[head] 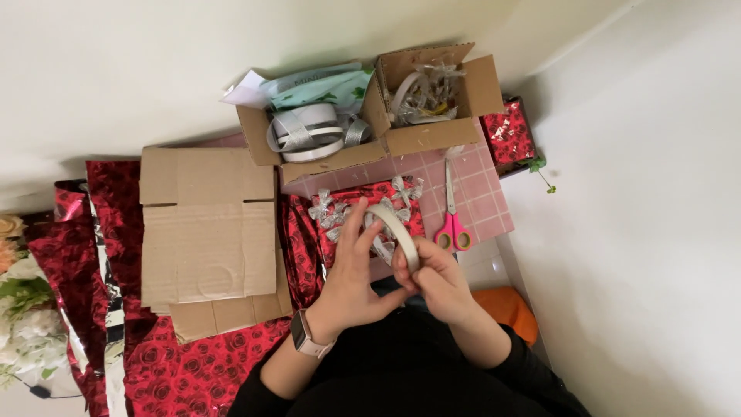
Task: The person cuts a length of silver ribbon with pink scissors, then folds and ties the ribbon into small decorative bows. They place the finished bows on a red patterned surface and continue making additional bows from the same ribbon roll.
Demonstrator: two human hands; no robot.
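While both hands, left hand (351, 266) and right hand (432, 278), close their grip around the white round tape roll (397, 232) just left of the pink-handled scissors (451, 224), the tape's loose end could restick.

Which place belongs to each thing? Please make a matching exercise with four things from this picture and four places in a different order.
Things:
1. roll of white tape
2. pink-handled scissors
3. flattened cardboard
4. silver ribbon spool

Places:
A. inside the open cardboard box at the top
B. lying on the pink grid mat
C. held between the left hand and the right hand
D. on the red rose-print wrapping paper, left of the hands

Pairs: 1-C, 2-B, 3-D, 4-A
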